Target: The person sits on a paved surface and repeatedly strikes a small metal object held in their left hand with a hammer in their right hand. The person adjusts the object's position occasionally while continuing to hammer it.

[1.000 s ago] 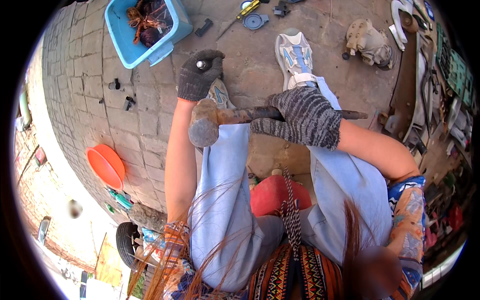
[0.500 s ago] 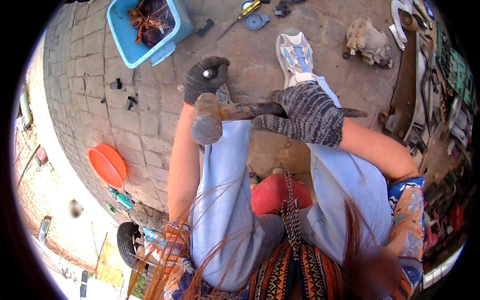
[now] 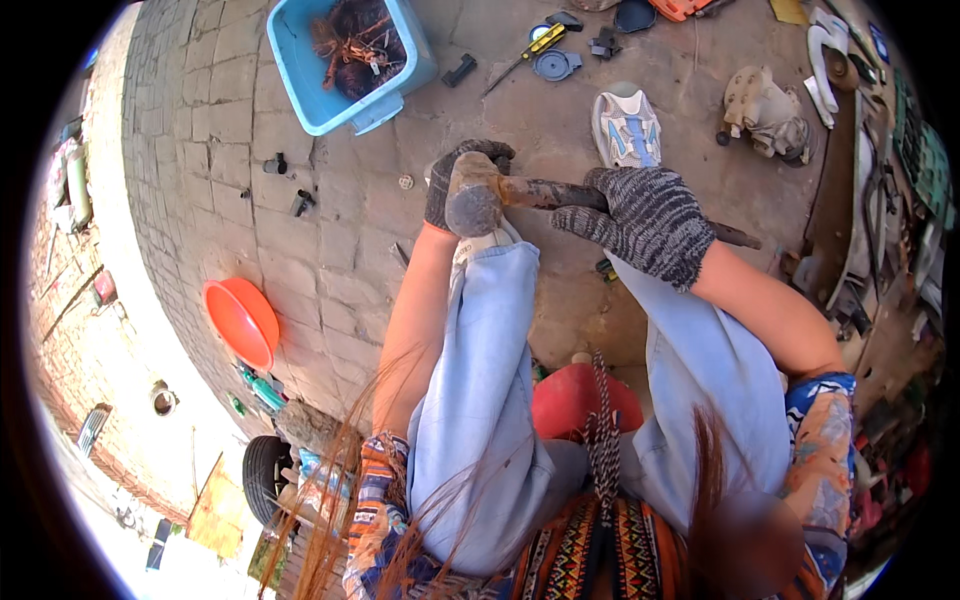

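Observation:
My right hand (image 3: 650,225), in a grey speckled knit glove, grips the handle (image 3: 550,195) of a heavy rusty hammer. The hammer head (image 3: 475,205) is over my left hand (image 3: 445,165), whose dark-gloved fingers are curled; what they hold is mostly hidden behind the head. Beneath are my legs in light blue jeans (image 3: 480,380), with a sneaker (image 3: 625,135) beyond the right hand.
A blue tub (image 3: 305,95) holding tangled coils, a yellow screwdriver (image 3: 540,42) and small dark parts (image 3: 460,68) lie ahead. An orange basin (image 3: 230,320) and a tyre (image 3: 260,475) are left; dirty machine parts (image 3: 760,110) and piled scrap (image 3: 900,200) lie right.
The view has shifted, so the surroundings appear further right and lower. The hammer head has moved up and now covers much of my left hand and the metal piece seen in it earlier.

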{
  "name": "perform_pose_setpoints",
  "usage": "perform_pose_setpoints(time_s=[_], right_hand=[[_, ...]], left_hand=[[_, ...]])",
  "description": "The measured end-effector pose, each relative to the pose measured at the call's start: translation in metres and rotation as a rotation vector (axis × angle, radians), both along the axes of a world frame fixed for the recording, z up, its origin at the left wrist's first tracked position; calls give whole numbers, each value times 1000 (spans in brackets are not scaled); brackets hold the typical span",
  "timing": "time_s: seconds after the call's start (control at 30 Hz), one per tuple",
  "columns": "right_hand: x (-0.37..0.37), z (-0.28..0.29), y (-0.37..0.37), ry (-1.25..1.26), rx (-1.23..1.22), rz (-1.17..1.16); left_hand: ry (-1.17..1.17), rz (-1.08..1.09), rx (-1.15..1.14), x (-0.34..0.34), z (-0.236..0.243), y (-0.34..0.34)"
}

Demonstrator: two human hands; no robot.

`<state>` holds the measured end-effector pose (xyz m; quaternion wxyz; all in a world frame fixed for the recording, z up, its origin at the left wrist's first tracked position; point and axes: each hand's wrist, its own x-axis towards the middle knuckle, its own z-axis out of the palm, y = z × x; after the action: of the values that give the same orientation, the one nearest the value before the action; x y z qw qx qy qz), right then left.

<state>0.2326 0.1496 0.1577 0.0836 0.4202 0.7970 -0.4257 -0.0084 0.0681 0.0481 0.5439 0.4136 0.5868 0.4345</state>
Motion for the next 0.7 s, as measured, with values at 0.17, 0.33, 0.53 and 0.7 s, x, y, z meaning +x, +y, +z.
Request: perform_pose_setpoints(time_s=[0.17,0.33,0.53,0.7], right_hand=[[-3,41,0,296,123,146],[2,26,3,8,75,232],[1,22,-1,-10,41,329],[-5,33,-12,345,195,397]], left_hand=[[503,13,170,12,0,5],[195,94,17,7,-10,-3],[346,-6,38,9,4,1],[472,50,191,2,4,-15]])
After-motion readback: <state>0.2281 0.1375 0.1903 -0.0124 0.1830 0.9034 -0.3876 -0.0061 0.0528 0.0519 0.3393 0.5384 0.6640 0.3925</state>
